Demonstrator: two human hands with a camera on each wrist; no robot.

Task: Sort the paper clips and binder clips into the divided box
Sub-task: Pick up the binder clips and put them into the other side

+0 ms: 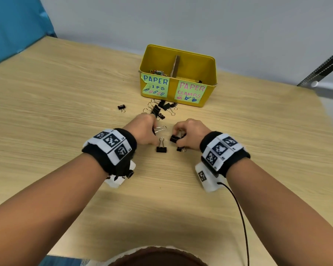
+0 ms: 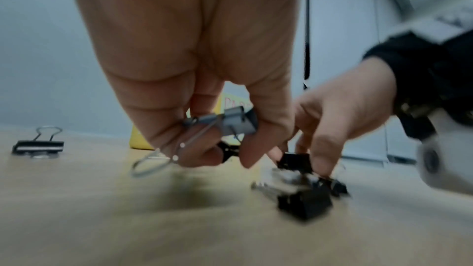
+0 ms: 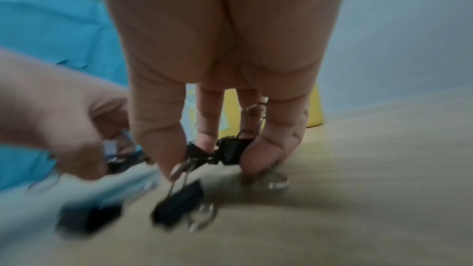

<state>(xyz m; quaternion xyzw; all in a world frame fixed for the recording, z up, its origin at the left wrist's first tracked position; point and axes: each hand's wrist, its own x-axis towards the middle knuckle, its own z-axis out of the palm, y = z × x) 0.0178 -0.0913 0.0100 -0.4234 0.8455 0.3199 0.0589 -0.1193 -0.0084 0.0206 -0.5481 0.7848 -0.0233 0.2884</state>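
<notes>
A yellow divided box [image 1: 208, 73] stands at the back of the table, labelled "PAPER CLIPS" on the left and "PAPER CLAMPS" on the right; coloured paper clips [image 1: 158, 72] lie in its left compartment. Several black binder clips [image 1: 161, 108] lie loose in front of it. My left hand [image 1: 145, 129] pinches a binder clip [image 2: 238, 122] just above the table. My right hand [image 1: 188, 131] pinches another binder clip [image 3: 231, 152]. Between the hands stands one binder clip [image 1: 161, 148], and a small one [image 1: 181, 149] lies by my right wrist.
A lone binder clip [image 1: 122, 107] lies left of the pile, also seen as a binder clip [image 2: 38, 146] in the left wrist view. A blue panel [image 1: 13, 25] rises at the far left. A black cable [image 1: 240, 217] trails from my right wrist camera.
</notes>
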